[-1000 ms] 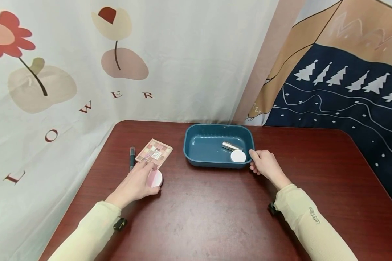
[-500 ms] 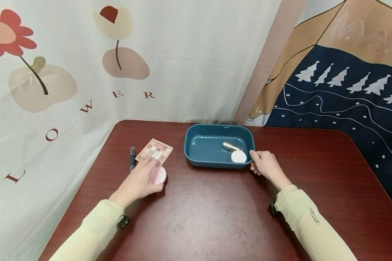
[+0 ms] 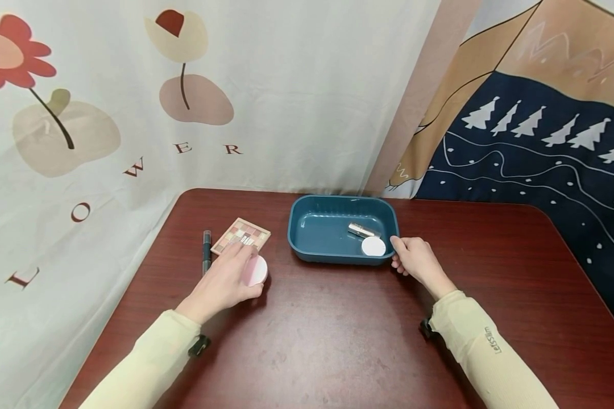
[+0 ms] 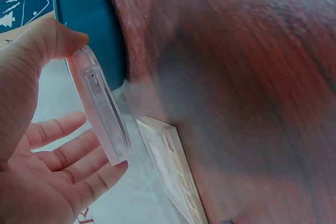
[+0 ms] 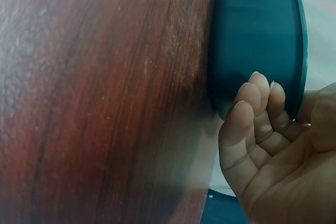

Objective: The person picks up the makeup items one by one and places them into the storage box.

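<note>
Head view shows the left hand (image 3: pixel 222 279) pinching a round pink compact (image 3: pixel 257 270) near the palette (image 3: pixel 243 230) while the right hand (image 3: pixel 415 260) grips the blue tray (image 3: pixel 332 258) by its corner, so carrying seems the present step, and the next move probably needs a steady pinch.

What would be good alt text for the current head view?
A person's left hand holds a round pink compact over a red-brown table, near a palette and a pen. The right hand grips a blue tray at its near right corner; inside lie a silver tube and a white disc.
</note>
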Demonstrator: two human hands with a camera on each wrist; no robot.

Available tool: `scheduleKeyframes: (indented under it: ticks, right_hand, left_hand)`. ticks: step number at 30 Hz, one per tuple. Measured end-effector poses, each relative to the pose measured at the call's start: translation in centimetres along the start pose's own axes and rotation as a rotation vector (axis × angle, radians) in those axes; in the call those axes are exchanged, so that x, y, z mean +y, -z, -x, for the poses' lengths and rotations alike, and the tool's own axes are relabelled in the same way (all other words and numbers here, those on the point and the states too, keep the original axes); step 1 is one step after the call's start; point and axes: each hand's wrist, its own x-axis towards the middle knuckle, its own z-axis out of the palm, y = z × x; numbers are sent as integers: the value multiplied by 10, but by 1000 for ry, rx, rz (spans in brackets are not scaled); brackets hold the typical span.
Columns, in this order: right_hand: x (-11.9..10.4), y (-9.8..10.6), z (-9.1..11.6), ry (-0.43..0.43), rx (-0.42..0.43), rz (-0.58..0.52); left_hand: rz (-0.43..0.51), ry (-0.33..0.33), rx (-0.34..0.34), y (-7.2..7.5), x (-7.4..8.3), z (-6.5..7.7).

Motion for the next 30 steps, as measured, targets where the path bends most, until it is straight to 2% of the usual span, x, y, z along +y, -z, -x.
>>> scheduleKeyframes:
  ticks: [19,30]
  right_hand:
    - [-1,0,0,5,7,-5]
    - [-2,0,2,1,3,12]
  left_hand:
    - [52,-35,29,2,18,-16]
    - [72,-69,68,4,29,-27]
